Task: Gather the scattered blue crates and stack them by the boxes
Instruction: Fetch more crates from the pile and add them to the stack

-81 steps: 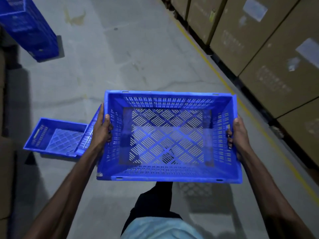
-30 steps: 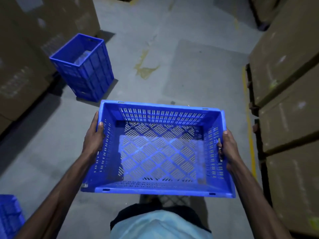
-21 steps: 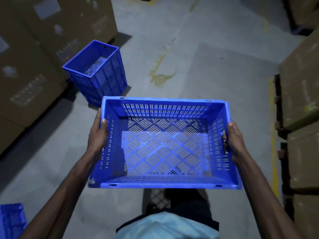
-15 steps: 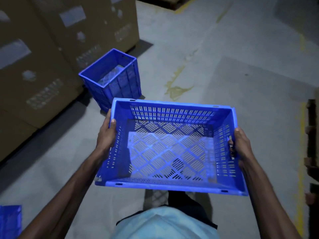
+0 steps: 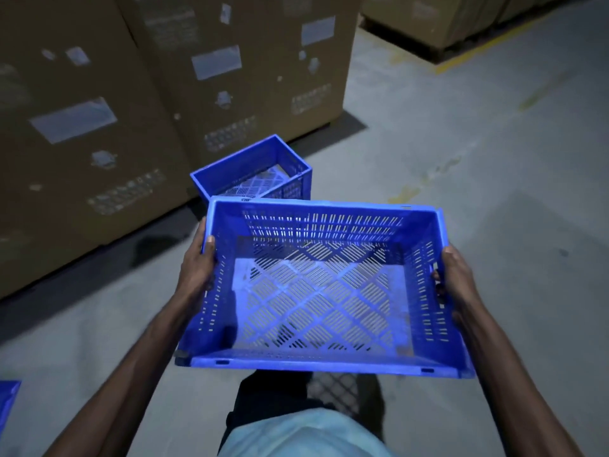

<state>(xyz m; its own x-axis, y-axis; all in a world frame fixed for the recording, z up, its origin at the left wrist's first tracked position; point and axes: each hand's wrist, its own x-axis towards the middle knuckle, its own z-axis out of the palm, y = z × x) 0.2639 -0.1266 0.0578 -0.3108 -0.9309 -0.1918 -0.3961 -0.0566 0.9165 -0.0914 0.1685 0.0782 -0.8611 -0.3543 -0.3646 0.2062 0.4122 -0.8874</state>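
I carry an empty blue slotted crate [image 5: 316, 291] level in front of my body. My left hand [image 5: 196, 270] grips its left rim, thumb over the top edge. My right hand [image 5: 453, 282] grips the right side, fingers hooked into the handle slot. Just beyond the carried crate's far left corner, a stack of blue crates [image 5: 255, 173] stands on the floor against the tall cardboard boxes [image 5: 138, 103]. The stack's near side is hidden behind the crate I hold.
Another blue crate's corner [image 5: 8, 402] shows at the left edge on the grey concrete floor [image 5: 461, 159]. More cardboard boxes on a pallet [image 5: 438, 18] stand at the top right beside a yellow floor line [image 5: 478, 51].
The view has swung left and I have walked closer: the floor stack and cardboard boxes moved toward the centre and grew larger. Both hands keep the same grip on the crate.
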